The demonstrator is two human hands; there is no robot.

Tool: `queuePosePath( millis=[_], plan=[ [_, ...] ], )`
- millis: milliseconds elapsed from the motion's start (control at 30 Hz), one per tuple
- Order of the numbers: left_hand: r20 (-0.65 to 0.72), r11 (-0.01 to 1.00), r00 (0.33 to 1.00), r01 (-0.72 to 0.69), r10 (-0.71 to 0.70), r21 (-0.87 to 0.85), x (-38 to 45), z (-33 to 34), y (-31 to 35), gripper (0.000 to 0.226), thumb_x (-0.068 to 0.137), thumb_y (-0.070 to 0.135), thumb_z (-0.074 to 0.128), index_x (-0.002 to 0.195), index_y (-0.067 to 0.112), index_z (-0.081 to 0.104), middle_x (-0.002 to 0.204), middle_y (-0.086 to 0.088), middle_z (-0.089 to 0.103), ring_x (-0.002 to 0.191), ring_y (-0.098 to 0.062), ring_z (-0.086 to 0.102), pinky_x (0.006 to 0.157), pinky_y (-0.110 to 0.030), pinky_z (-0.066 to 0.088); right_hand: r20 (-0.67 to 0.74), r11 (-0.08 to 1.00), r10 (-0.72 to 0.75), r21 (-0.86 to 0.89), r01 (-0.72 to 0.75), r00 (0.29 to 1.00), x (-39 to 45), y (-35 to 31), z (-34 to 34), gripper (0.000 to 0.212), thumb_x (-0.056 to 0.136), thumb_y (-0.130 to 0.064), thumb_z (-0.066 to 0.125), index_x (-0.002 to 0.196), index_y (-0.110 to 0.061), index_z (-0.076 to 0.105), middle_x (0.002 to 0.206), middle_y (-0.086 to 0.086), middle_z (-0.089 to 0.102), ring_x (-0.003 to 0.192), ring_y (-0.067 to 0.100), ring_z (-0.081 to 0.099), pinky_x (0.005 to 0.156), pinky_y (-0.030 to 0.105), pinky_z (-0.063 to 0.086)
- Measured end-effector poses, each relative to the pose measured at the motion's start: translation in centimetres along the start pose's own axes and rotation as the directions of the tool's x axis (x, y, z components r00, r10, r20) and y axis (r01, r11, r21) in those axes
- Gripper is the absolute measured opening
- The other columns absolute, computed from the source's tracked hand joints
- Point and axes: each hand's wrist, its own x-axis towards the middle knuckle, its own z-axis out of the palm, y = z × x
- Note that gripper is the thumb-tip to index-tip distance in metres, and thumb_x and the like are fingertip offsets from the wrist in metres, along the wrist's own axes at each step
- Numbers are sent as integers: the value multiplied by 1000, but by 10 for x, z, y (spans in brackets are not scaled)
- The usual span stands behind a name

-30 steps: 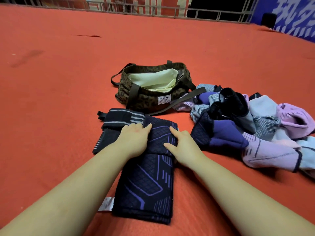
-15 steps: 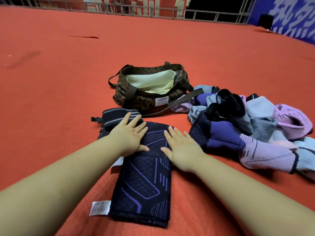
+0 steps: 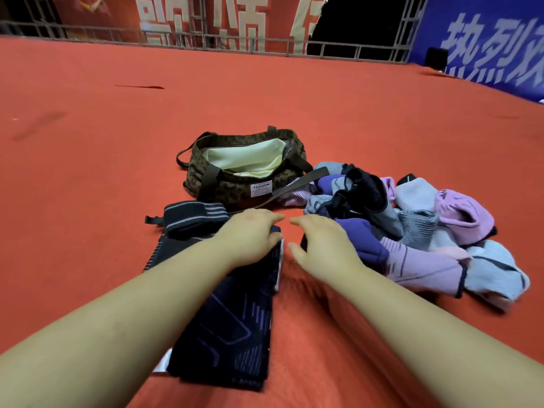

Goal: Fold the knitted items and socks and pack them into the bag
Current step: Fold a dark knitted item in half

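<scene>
Red carpet (image 3: 88, 187) underlies everything. Left hand (image 3: 250, 237) lies flat, fingers relaxed, on the folded dark knit (image 3: 229, 328); right hand (image 3: 321, 245) hovers beside it, loosely spread, forearms extended.

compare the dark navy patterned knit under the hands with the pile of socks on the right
The dark navy knit with purple lines lies folded flat in one long strip; the heap of lilac, grey and purple socks is loose and jumbled. The knit is one dark piece, the heap many pale ones. Both lie on the red carpet, outside the bag.
</scene>
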Motion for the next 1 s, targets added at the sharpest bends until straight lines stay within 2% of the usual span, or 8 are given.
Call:
queuePosePath(
  millis=[233, 333, 433, 533, 633, 733, 867, 1000],
  plan=[
    [135, 898, 966, 255, -220, -358, 34, 41, 46, 68, 91, 33, 59, 147, 14, 26, 138, -11, 50, 126, -28, 47, 103, -32, 36, -184, 971, 214, -66, -229, 959, -25, 54, -9, 72, 76, -25, 72, 140, -14, 42, 148, 12, 35, 136, 32, 32, 109, 43, 25],
    [150, 836, 954, 299, -258, -460, 40, 50, 64, 56, 92, 29, 59, 140, 12, 38, 122, -10, 62, 115, -26, 56, 93, -29, 40, -112, 950, 296, -71, -305, 949, -27, 69, -14, 82, 83, -32, 67, 149, -20, 20, 156, 7, 18, 141, 26, 21, 111, 40, 22],
    [149, 784, 940, 338, -307, -521, 42, 62, 75, 38, 89, 31, 61, 120, 9, 56, 110, -11, 65, 105, -28, 60, 84, -30, 43, -72, 938, 345, 44, -343, 936, -28, 78, -14, 86, 84, -29, 67, 150, -20, 13, 148, 5, 35, 133, 28, 34, 106, 40, 30],
    [86, 724, 915, 366, -394, -585, 41, 67, 80, 29, 89, 33, 61, 111, 13, 59, 112, -6, 61, 103, -23, 58, 86, -26, 43, -45, 939, 343, 41, -341, 938, -29, 81, -11, 73, 85, -30, 64, 147, -23, 26, 121, 0, 60, 117, 26, 46, 99, 37, 35],
    [48, 681, 926, 310, -375, -664, 36, 63, 87, 8, 95, 24, 53, 91, 17, 52, 90, 3, 56, 85, -14, 50, 64, -19, 30, -71, 965, 253, -48, -257, 965, -35, 82, -9, 34, 88, -31, 61, 121, -24, 61, 111, 3, 63, 110, 27, 49, 91, 35, 35],
    [-9, 618, 925, 246, -379, -747, 22, 52, 97, 13, 96, 19, 51, 83, 19, 50, 78, 9, 51, 75, -9, 46, 62, -17, 33, -188, 966, 227, 171, -195, 956, -46, 82, -9, 15, 84, -24, 68, 97, -18, 72, 96, 5, 63, 98, 29, 52, 85, 38, 39],
    [-35, 434, 920, 150, -390, -888, -5, 37, 112, 16, 96, 15, 50, 81, 19, 52, 83, 4, 56, 83, -12, 53, 82, -27, 44, -322, 903, 181, 428, -27, 929, -71, 67, -20, 6, 83, -19, 68, 85, -24, 66, 85, -9, 58, 88, 13, 51, 77, 10, 32],
    [31, 156, 899, 110, -437, -982, -36, 24, 128, 4, 95, 18, 52, 93, 22, 52, 79, 3, 60, 69, -11, 59, 71, -25, 47, -318, 768, 247, 640, 15, 915, -104, 46, -34, 13, 83, -25, 61, 81, -37, 57, 83, -21, 64, 83, -4, 56, 76, 4, 38]
  ],
)
